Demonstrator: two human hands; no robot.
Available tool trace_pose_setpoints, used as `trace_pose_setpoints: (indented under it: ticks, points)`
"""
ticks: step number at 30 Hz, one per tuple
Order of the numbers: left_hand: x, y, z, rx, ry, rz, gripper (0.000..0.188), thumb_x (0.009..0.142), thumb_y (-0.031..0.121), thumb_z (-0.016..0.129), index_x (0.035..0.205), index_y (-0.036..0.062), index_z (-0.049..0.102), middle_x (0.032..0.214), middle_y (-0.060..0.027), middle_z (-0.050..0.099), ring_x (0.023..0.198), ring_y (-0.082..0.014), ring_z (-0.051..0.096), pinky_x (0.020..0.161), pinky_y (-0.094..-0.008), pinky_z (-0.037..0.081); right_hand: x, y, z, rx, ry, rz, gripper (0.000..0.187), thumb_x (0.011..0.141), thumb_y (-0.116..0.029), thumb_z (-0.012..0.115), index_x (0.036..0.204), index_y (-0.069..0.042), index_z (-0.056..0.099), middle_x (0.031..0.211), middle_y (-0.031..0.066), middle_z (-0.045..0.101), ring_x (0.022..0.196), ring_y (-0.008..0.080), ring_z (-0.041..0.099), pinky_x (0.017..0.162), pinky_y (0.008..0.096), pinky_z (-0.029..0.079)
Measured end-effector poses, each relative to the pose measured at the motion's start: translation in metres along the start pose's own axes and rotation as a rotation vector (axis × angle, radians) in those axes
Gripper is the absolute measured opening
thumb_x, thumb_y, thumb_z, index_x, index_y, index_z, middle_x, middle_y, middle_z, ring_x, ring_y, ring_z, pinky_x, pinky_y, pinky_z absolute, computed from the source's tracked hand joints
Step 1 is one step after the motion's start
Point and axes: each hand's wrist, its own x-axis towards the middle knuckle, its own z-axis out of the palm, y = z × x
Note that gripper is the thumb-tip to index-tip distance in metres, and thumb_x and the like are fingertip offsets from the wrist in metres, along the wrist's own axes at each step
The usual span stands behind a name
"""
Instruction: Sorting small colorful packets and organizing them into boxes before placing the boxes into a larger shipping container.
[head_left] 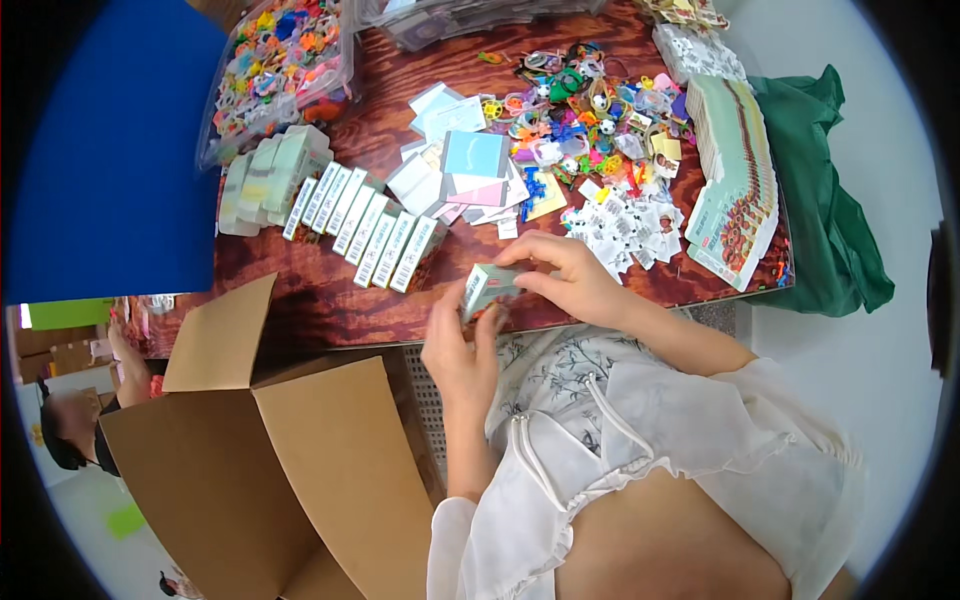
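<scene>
A small pale green box (488,287) is held between my two hands at the table's near edge. My left hand (460,345) is closed round its left and lower sides. From the right, the fingers of my right hand (562,272) pinch its upper right end. Left of it, a slanting row of similar small boxes (366,232) stands on the table, white ends facing me. Beyond my hands lies a loose pile of cards (476,155), some blue, pink and white. Small white printed packets (628,232) are heaped just past my right hand.
Colourful small toys (590,110) spread across the table. A clear bin of trinkets (285,65) and stacked pale boxes (268,180) stand at far left. Flat green cartons (735,180) fan out beside a green bag (830,210). An open cardboard box (320,420) is below left; another person (75,425) is beyond.
</scene>
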Motion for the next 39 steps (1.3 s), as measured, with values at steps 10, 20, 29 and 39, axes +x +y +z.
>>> trace_pose_setpoints:
  ticks: [10, 20, 29, 39]
  points:
    - [0.048, -0.033, -0.013, 0.926, 0.241, 0.358, 0.07, 0.081, 0.015, 0.072, 0.14, -0.0053, 0.04, 0.152, -0.0251, 0.032, 0.144, -0.0467, 0.022, 0.115, -0.065, 0.009, -0.004, 0.021, 0.01, -0.241, 0.04, -0.064, 0.011, 0.089, -0.003, 0.062, 0.099, -0.001, 0.065, 0.093, 0.0084, 0.064, 0.083, 0.0206, 0.06, 0.072, 0.0311, 0.047]
    - [0.038, -0.028, -0.007, 0.775, 0.291, 0.5, 0.071, 0.069, -0.005, 0.068, 0.136, 0.0005, 0.044, 0.127, -0.0195, 0.048, 0.124, -0.0403, 0.043, 0.111, -0.0584, 0.024, 0.002, 0.033, 0.014, -0.354, 0.034, -0.093, 0.006, 0.086, -0.002, 0.063, 0.091, 0.001, 0.065, 0.087, 0.0123, 0.064, 0.084, 0.0267, 0.063, 0.075, 0.0342, 0.048]
    - [-0.111, 0.087, -0.153, -0.233, 0.579, -0.103, 0.071, 0.068, -0.01, 0.073, 0.132, 0.0086, 0.046, 0.129, -0.0125, 0.05, 0.119, -0.0253, 0.055, 0.093, -0.0369, 0.052, -0.003, 0.031, 0.015, -0.355, -0.006, -0.034, 0.008, 0.089, -0.001, 0.06, 0.093, 0.004, 0.066, 0.088, 0.0085, 0.064, 0.084, 0.0174, 0.062, 0.074, 0.0269, 0.047]
    - [-0.182, -0.154, -0.384, 0.434, 0.578, -0.343, 0.076, 0.066, -0.002, 0.073, 0.134, 0.0015, 0.038, 0.114, -0.0131, 0.06, 0.1, -0.02, 0.064, 0.078, -0.0323, 0.055, 0.01, 0.029, 0.036, -0.582, 0.023, -0.085, 0.008, 0.091, 0.0, 0.058, 0.094, 0.002, 0.064, 0.085, 0.0077, 0.059, 0.081, 0.0169, 0.057, 0.074, 0.027, 0.044]
